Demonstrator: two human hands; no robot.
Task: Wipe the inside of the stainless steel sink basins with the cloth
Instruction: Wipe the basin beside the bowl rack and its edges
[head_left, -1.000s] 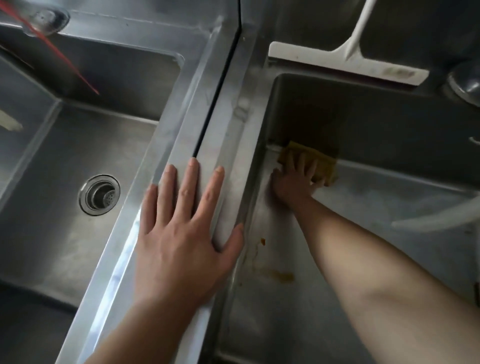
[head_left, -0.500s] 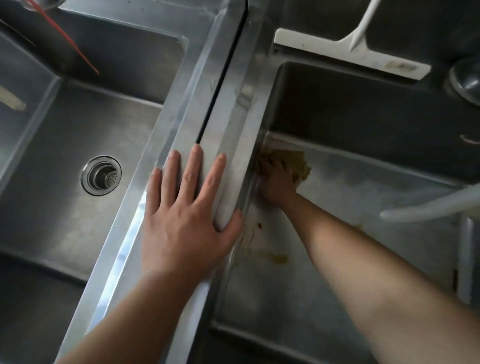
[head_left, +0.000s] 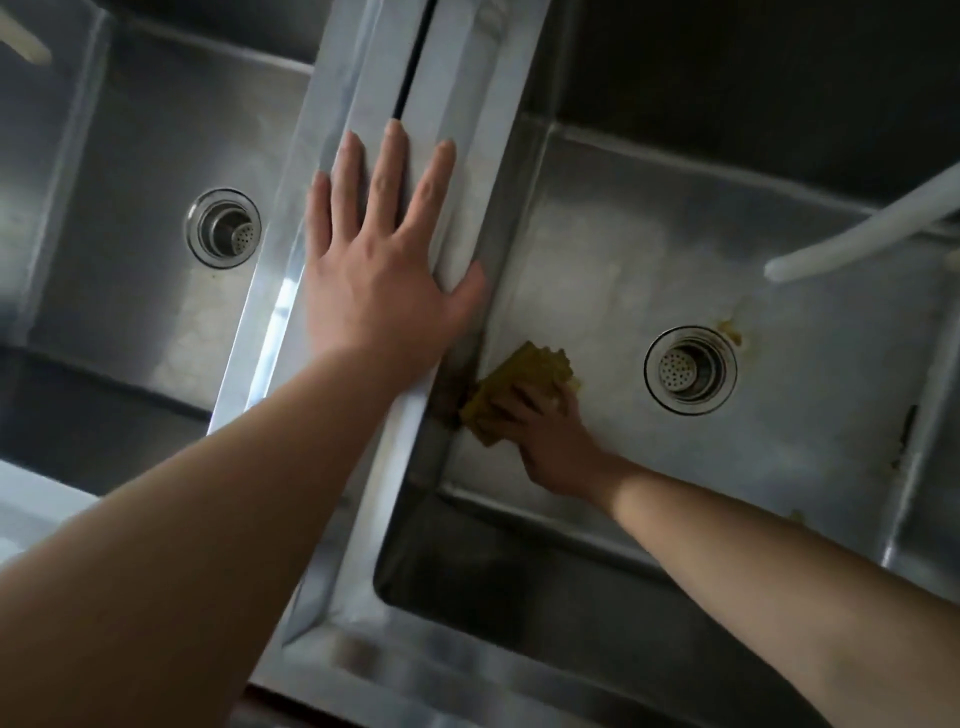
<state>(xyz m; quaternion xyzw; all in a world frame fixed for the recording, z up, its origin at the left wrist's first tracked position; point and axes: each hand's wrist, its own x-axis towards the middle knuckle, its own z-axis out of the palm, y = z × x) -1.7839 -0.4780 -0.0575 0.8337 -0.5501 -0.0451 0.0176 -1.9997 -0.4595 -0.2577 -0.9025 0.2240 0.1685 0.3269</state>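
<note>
Your right hand (head_left: 550, 441) is pressing the cloth (head_left: 519, 389) on the floor of the right basin (head_left: 779, 291), at its left wall, fingers curled over it. Your left hand (head_left: 384, 270) is lying flat, fingers spread, on the divider (head_left: 457, 104). Keep pressing into the brown-stained corner (head_left: 452, 400), then be working toward the drain (head_left: 690, 370).

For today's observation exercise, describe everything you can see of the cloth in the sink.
The cloth is mustard yellow, a small folded or bunched pad with a rough, textured look. It lies on the floor of the right basin, close to the left wall, left of the drain. The right hand presses on its near side, covering part of it. Whether it is wet cannot be told.
</note>
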